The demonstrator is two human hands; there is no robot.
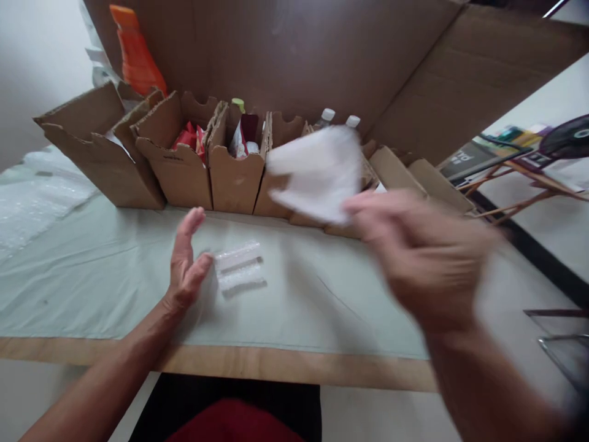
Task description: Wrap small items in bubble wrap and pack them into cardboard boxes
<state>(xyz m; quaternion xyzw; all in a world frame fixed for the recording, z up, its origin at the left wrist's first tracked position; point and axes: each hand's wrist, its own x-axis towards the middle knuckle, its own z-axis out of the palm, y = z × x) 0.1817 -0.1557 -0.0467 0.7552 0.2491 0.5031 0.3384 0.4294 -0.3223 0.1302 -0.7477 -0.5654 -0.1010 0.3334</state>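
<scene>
My right hand (pixel 414 252), blurred by motion, pinches a white, bag-like sheet (pixel 322 169) by its lower right corner, raised in front of the cardboard bins. Over the table's left half, my left hand (pixel 186 264) has its fingers apart and holds nothing. Right beside its thumb, a small bubble-wrapped item (pixel 239 267) lies on the pale green cloth (pixel 299 313).
Cardboard bins (pixel 237 184) with packets and bottles line the back of the table. An orange bottle (pixel 138 55) stands at the back left. Bubble wrap (pixel 41 196) lies at the far left. A fan (pixel 565 136) is at the right.
</scene>
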